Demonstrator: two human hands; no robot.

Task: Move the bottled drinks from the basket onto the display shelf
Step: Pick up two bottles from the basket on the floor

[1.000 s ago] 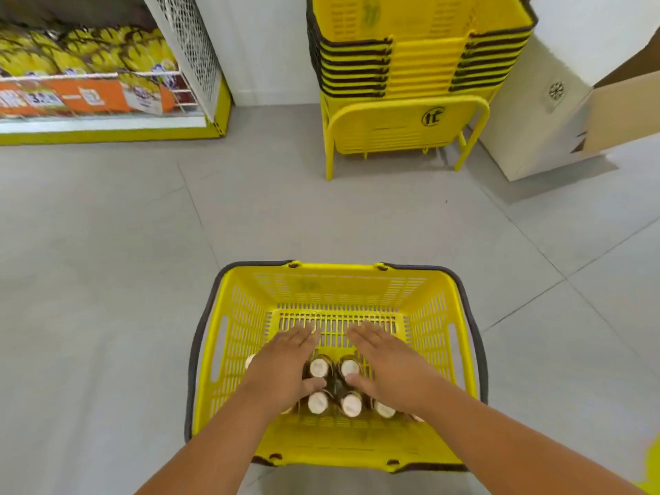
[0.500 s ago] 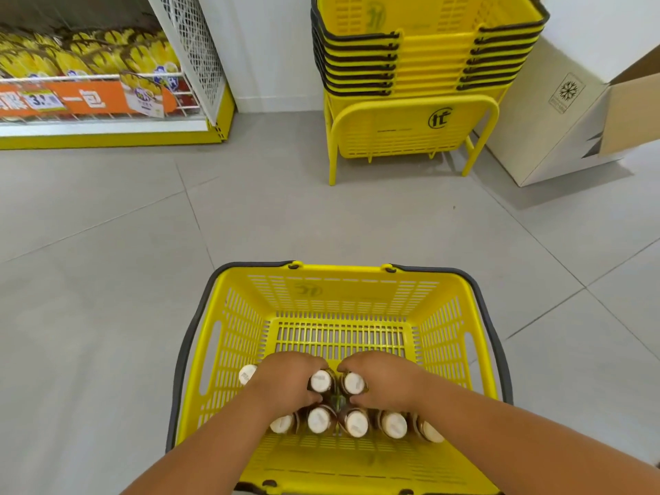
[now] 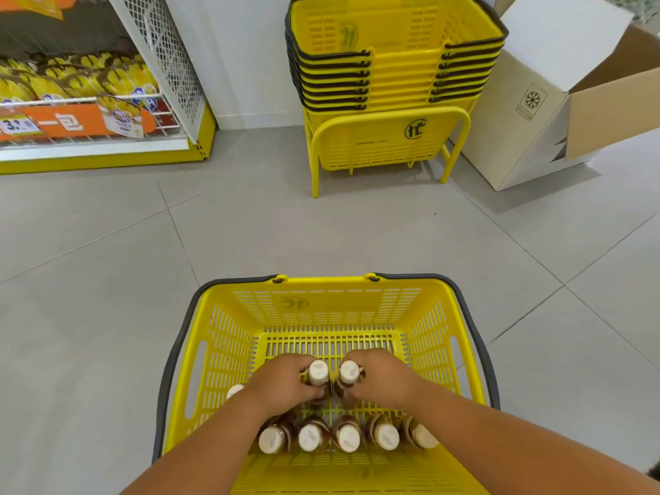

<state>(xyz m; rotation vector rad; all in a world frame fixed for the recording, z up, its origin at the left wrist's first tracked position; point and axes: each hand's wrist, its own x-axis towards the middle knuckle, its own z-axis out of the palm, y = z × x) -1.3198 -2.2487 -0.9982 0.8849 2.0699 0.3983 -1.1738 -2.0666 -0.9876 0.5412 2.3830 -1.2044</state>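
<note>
Each hand holds one bottle by the neck — left hand (image 3: 284, 382) on the left bottle (image 3: 318, 374), right hand (image 3: 384, 380) on the right bottle (image 3: 349, 374) — inside the yellow basket (image 3: 326, 301). Full and slick, I'd guess; gripping below the cap seems safest.

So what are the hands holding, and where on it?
Each hand grips one bottle round its neck, just under the white cap: the left hand holds the left bottle, the right hand the right bottle.
</note>
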